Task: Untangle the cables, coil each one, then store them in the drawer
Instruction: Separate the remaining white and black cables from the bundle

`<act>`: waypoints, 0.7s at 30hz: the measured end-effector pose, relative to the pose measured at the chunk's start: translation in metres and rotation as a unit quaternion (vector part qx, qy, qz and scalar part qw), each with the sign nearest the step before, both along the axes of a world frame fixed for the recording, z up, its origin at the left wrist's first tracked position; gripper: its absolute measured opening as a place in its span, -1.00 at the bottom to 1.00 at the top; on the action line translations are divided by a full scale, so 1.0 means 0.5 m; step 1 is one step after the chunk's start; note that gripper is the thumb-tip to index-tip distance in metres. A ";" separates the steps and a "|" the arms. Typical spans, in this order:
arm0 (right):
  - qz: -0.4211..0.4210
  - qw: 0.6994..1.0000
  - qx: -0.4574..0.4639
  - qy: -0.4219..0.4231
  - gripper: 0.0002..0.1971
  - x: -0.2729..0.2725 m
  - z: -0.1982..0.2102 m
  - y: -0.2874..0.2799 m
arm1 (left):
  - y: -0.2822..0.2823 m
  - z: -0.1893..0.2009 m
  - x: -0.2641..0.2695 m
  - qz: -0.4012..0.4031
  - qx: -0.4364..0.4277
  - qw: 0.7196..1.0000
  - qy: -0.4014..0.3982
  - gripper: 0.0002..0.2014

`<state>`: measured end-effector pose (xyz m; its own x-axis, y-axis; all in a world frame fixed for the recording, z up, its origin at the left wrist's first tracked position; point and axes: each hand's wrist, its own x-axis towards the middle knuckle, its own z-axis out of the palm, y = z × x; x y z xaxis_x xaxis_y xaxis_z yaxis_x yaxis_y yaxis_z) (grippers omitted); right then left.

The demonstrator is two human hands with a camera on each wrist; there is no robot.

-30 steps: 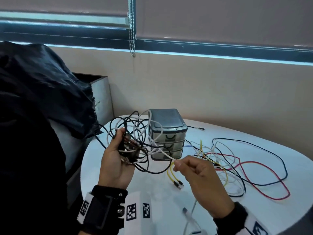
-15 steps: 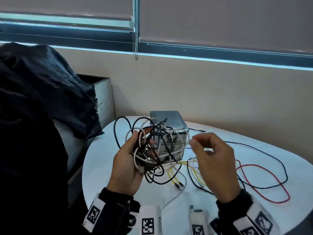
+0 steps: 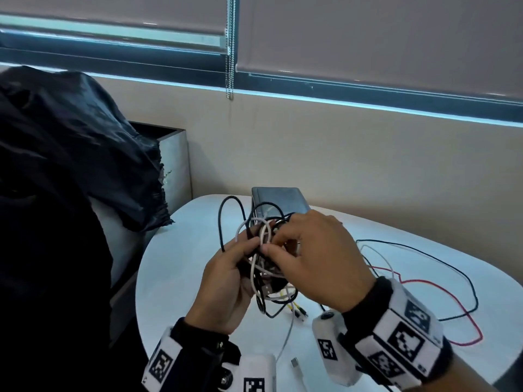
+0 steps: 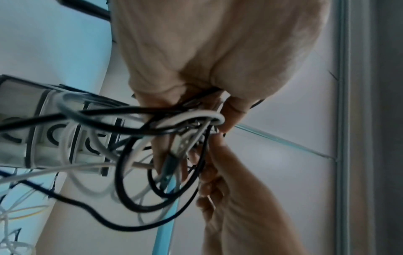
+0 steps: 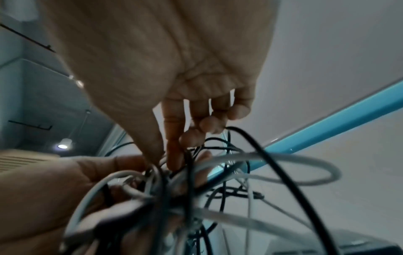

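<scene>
Hanging at far left, a black cloth [image 3: 70,165] drapes over a grey box [image 3: 175,154]. Next comes the left hand [image 3: 226,284], raised over the white table [image 3: 175,278] with its fingers curled round the tangle [image 3: 264,267], a knot of black and white cables lifted clear of the tabletop. From the tangle a white cable [image 3: 285,338] drops to the table, its plug [image 3: 295,363] lying near the wrists, and yellow ends [image 3: 297,306] show just below the bundle. The right hand [image 3: 314,261] meets the left at the knot, thumb and forefinger pinching a strand (which colour, I cannot tell). Behind both hands stands the drawer unit [image 3: 278,199], partly hidden; the left wrist view shows its three fronts [image 4: 54,134] closed. Further right, loose black [image 3: 452,264], red [image 3: 464,315] and white [image 3: 379,256] cables sprawl flat on the table, well apart from the drawers.
</scene>
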<state>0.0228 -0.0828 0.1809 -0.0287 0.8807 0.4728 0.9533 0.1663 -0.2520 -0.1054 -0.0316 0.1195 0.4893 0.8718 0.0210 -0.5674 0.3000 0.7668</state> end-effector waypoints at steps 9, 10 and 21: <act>-0.093 0.991 -0.032 0.086 -0.71 -0.029 -0.030 0.011 | 0.000 -0.022 0.006 0.047 0.049 0.996 0.051 -0.70; -0.096 0.991 -0.038 0.081 -0.71 -0.029 -0.030 0.013 | 0.003 -0.027 0.007 0.059 0.062 0.994 0.068 -0.73; -0.048 0.884 -0.119 0.449 -0.67 0.008 0.012 0.030 | 0.020 -0.050 -0.004 0.123 0.293 0.926 0.203 -0.73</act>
<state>0.0268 -0.0680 0.1871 0.3439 0.9365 0.0685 0.3577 -0.0632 -0.9317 -0.1073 -0.0215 0.0943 0.3488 0.8552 0.3834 -0.1927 -0.3350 0.9223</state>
